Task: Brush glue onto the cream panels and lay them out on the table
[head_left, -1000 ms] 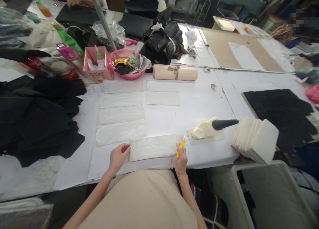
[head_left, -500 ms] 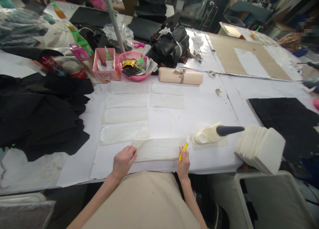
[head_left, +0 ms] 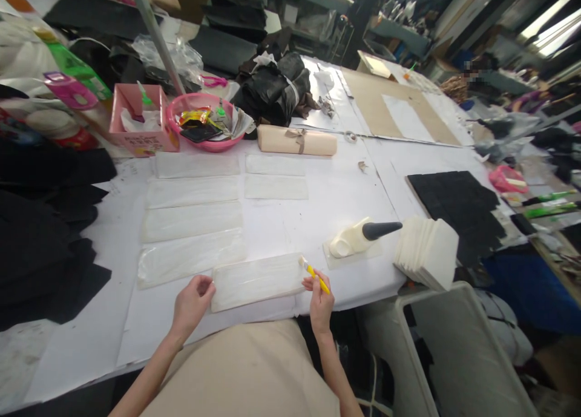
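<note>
pale strip [head_left: 256, 284] lies near the front edge of the white tabletop [head_left: 336, 193], between the person's two hands. half a second ago its left end was curled up by the left hand [head_left: 193, 302]; now that end looks flat again. the left thumb and finger meet at the strip's left edge, but i can't tell if they pinch it. the right hand [head_left: 320, 296] is closed around a yellow brush [head_left: 318, 278]. the brush was past the strip's right end before, and now it leans in, with its bristles at the strip's far right corner. i can't tell if they touch. so the strip seems laid down and in reach of the brush, which looks like a good spot for brushing. farther back, toward the left edge, more pale strips [head_left: 193, 220] lie flat. to the right, a cream bottle [head_left: 349, 241] with a dark tip leans near the front edge.
</note>
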Demonstrator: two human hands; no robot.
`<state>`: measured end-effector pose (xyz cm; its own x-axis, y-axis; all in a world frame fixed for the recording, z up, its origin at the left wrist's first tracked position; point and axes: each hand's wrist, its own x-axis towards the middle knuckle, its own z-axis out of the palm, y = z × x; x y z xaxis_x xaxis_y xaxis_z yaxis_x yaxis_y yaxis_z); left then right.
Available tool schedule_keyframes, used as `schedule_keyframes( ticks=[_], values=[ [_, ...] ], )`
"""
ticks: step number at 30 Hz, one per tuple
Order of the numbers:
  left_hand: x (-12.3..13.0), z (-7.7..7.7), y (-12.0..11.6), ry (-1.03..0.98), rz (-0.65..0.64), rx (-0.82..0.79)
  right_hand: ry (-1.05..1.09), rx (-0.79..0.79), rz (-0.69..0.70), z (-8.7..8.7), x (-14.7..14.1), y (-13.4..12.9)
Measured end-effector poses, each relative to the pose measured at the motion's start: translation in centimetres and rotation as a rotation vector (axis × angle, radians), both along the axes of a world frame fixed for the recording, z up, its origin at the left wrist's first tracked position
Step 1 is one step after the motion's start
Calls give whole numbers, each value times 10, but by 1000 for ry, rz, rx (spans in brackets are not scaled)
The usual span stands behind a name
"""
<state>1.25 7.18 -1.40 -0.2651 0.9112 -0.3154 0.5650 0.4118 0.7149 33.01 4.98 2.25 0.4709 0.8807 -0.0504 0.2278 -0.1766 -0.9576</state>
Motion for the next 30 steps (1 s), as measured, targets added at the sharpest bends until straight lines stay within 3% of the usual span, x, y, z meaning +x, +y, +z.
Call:
schedule_keyframes(
  ticks=[5, 8, 11, 14, 18, 21, 23, 25, 30],
  values=[
    [-3, -4, 2, -81, 53, -9, -72, -53, 30, 6, 11, -8],
    [-2, 5, 7, -176, 69, 14, -102, -56, -6, 19, 20, -11],
    [3, 25, 19, -313, 21, 28, -120, -31, -66, 25, 27, -10],
    [12, 56, 38, -417, -47, 53, -113, -5, -116, 23, 33, -7],
    [29, 99, 75, -517, -105, 128, -86, 0, -214, 19, 42, -7],
    [47, 116, 109, -581, -117, 203, -73, -7, -253, 19, 47, -7],
    [60, 116, 131, -618, -117, 243, -69, -13, -263, 20, 49, -6],
    [71, 107, 153, -645, -101, 271, -59, -16, -263, 20, 49, -3],
    [87, 58, 194, -717, 32, 226, -42, -10, -249, 12, 47, 4]
  ],
)
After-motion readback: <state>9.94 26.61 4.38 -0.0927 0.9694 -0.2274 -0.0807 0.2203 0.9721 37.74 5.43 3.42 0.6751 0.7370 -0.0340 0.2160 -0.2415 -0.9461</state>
